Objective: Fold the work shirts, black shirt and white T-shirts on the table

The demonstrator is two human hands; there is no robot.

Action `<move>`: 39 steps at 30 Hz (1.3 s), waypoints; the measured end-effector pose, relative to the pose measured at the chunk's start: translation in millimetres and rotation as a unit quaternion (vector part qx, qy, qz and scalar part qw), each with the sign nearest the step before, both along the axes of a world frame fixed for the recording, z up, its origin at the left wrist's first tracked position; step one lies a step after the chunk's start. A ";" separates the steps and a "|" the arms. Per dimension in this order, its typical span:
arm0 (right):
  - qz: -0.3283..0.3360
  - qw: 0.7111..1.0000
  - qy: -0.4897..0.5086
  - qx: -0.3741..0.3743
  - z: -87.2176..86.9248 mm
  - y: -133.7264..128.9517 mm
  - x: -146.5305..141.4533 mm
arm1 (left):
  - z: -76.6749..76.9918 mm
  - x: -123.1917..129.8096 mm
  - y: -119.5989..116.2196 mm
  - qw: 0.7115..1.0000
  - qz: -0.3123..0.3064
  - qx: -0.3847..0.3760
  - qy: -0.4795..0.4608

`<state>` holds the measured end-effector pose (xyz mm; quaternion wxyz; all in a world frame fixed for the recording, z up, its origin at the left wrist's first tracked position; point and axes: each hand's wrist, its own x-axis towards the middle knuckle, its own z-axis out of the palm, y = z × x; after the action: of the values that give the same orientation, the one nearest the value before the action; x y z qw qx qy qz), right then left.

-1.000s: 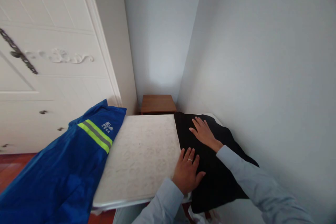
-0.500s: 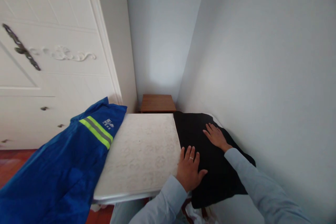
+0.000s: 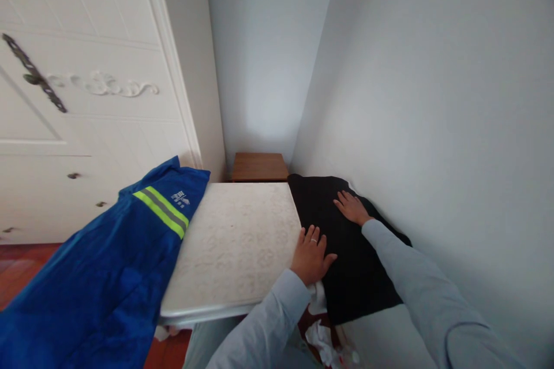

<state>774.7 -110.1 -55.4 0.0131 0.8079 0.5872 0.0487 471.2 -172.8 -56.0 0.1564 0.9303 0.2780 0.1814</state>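
A black cloth garment [image 3: 355, 268] lies spread over the right end of a white tabletop [image 3: 234, 242], its near edge hanging past the table. My left hand [image 3: 310, 253], with a ring on one finger, rests palm down at the garment's left edge, fingers spread. Farther right and back, my right hand [image 3: 351, 207] lies flat on the black cloth near the wall, fingers stretched out. On the left end of the table a blue garment [image 3: 108, 277] with a yellow-green and grey reflective band [image 3: 162, 211] and a white print hangs over the side.
A white cabinet [image 3: 104, 57] with dark metal handles stands at the left. Behind the table is a low brown wooden piece of furniture [image 3: 259, 166]. A grey wall [image 3: 433, 98] borders the right. Crumpled white paper or plastic [image 3: 322, 343] lies below the table.
Both hands have moved slightly away from me, still flat on the black garment. Its near edge now sits farther back, baring more of the white material below the table. The blue garment looks unchanged.
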 end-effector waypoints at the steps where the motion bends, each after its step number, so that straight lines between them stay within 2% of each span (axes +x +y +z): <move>1: -0.007 1.000 0.001 0.002 1.6 -0.5 -5.4 | -0.9 -7.8 -5.9 1.000 0.000 -0.003 -0.003; 4: -0.001 1.000 0.005 0.027 3.5 -10.0 -37.4 | -1.5 -36.6 -27.6 1.000 -0.005 -0.013 0.005; 7: 0.095 0.992 0.055 0.056 0.0 -37.0 -90.6 | 2.7 -66.0 -48.3 0.999 -0.008 -0.015 0.033; 10: 0.203 0.972 0.122 0.001 -4.9 -77.8 -145.9 | 9.1 -91.8 -64.6 0.998 -0.013 -0.017 0.054; 14: 0.257 0.948 0.183 -0.049 -11.0 -132.5 -190.9 | 8.1 -121.2 -84.5 0.999 -0.005 -0.029 0.037; 17: 0.269 0.940 0.209 -0.005 -26.8 -164.2 -207.5 | -4.9 -137.9 -99.0 1.000 0.003 -0.015 0.008; 21: 0.284 0.929 0.210 0.111 -62.8 -191.5 -233.9 | -24.2 -154.0 -113.3 1.000 0.010 -0.002 -0.009; 24: 0.287 0.915 0.209 0.189 -81.0 -200.5 -259.4 | -31.9 -169.1 -119.9 0.998 0.004 -0.054 -0.015; 26: 0.298 0.907 0.213 0.209 -84.3 -201.9 -275.4 | -37.4 -182.3 -123.2 0.990 0.005 -0.138 -0.010; 28: 0.316 0.900 0.218 0.207 -82.9 -200.8 -289.1 | -46.4 -196.2 -126.1 0.969 0.023 -0.244 0.013; 30: 0.338 0.892 0.222 0.200 -80.0 -198.2 -300.4 | -58.4 -208.4 -128.8 0.946 0.054 -0.315 0.056; 34: 0.377 0.880 0.216 0.194 -73.1 -190.6 -316.6 | -77.6 -222.4 -133.9 0.910 0.130 -0.354 0.172; 36: 0.381 0.877 0.216 0.198 -68.6 -188.4 -321.8 | -77.1 -223.9 -136.2 0.888 0.158 -0.377 0.209; 39: 0.378 0.870 0.237 0.211 -62.1 -192.2 -326.2 | -60.8 -223.7 -140.7 0.881 0.144 -0.402 0.202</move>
<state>448.5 -302.3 -117.4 -0.3163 0.4955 0.8087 -0.0202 247.5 -313.5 -116.8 0.4298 0.7536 0.4833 -0.1172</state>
